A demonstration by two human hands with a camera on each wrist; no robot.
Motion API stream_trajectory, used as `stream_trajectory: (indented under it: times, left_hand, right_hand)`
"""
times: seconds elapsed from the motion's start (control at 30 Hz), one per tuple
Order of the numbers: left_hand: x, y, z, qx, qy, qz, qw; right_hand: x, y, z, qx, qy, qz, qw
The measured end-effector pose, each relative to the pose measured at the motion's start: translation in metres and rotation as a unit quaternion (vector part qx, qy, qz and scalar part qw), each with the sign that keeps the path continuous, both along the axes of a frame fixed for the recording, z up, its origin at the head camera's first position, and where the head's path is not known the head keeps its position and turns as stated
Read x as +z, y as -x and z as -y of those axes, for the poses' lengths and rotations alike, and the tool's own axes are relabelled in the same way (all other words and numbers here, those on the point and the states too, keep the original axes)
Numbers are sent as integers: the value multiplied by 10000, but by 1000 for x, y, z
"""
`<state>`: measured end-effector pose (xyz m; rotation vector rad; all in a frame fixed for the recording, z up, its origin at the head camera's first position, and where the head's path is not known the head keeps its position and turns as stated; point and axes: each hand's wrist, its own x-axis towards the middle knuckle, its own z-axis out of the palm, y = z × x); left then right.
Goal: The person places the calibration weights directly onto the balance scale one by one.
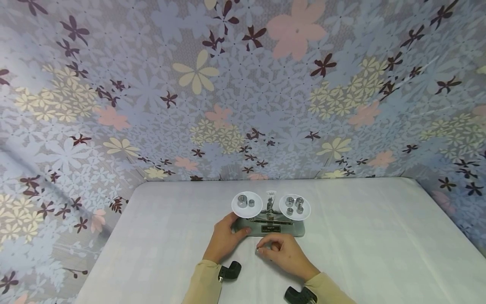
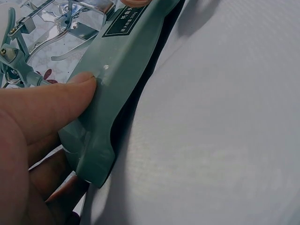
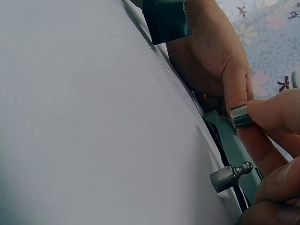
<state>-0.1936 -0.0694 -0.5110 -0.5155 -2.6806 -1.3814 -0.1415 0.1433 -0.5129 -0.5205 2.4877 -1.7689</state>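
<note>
A green balance scale stands on the white table with two white pans. My left hand grips the left end of its base, thumb on top and other fingers around the far side. In front of the scale, my right hand pinches a small metal weight between thumb and finger. A second, knobbed weight shows close to the other right fingers, its knob towards them; I cannot tell whether they hold it.
Two weights sit in the left pan, a larger and a smaller one. Several weights stand in the right pan. Black wrist cameras are strapped over the sleeves. Behind the white table rises a flowered wall covering.
</note>
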Motion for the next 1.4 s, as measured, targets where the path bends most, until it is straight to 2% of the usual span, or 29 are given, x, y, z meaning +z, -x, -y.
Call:
stream_trajectory:
  times: [0.23, 0.7, 0.97, 1.27, 1.4]
  left_hand:
    - [0, 0, 0, -26, 31, -76, 10000]
    - [1, 0, 1, 35, 87, -76, 9999]
    - [2, -1, 1, 16, 69, -35, 10000]
    - [2, -1, 1, -7, 84, -108, 9999]
    - [2, -1, 1, -13, 77, -50, 10000]
  right_hand:
    - [3, -2, 0, -61, 49, -173, 9998]
    - [21, -7, 7, -52, 155, -1081, 9940]
    - [65, -23, 16, -69, 222, -1463, 9890]
    - [76, -22, 21, -68, 340, -1954, 9801]
    - [80, -19, 24, -137, 343, -1944, 9802]
